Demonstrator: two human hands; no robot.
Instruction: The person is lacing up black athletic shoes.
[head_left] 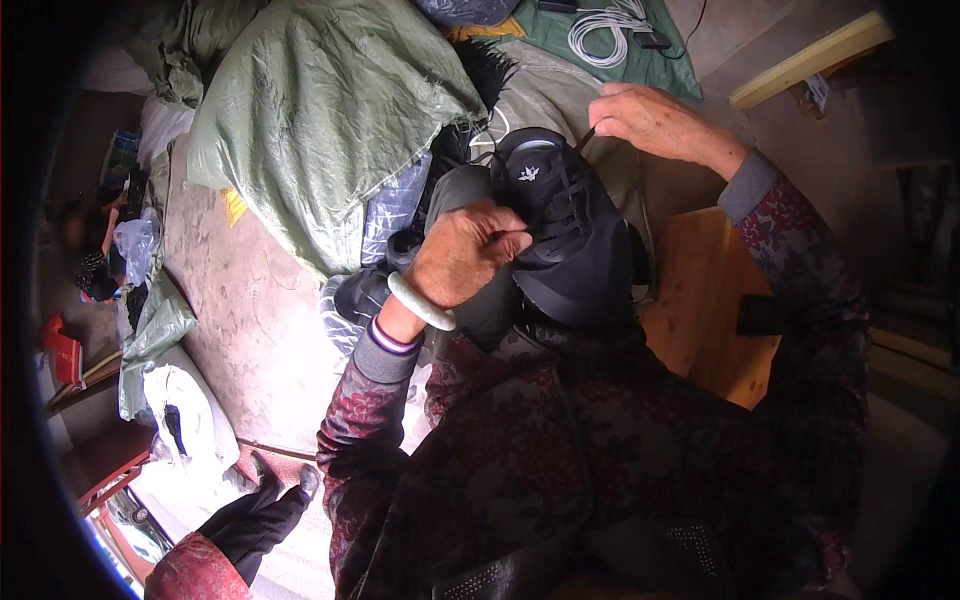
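Left hand point(462, 255) clenched, right hand point(655, 122) raised, fingers pinched.

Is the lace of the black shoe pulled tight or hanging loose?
Pulled tight: the right hand draws the lace up and away from the black shoe, while the left hand grips the shoe.

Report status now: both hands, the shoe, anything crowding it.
Left hand gripping black shoe. Right hand pulling its lace taut. Green sacks piled close on the left, not blocking.
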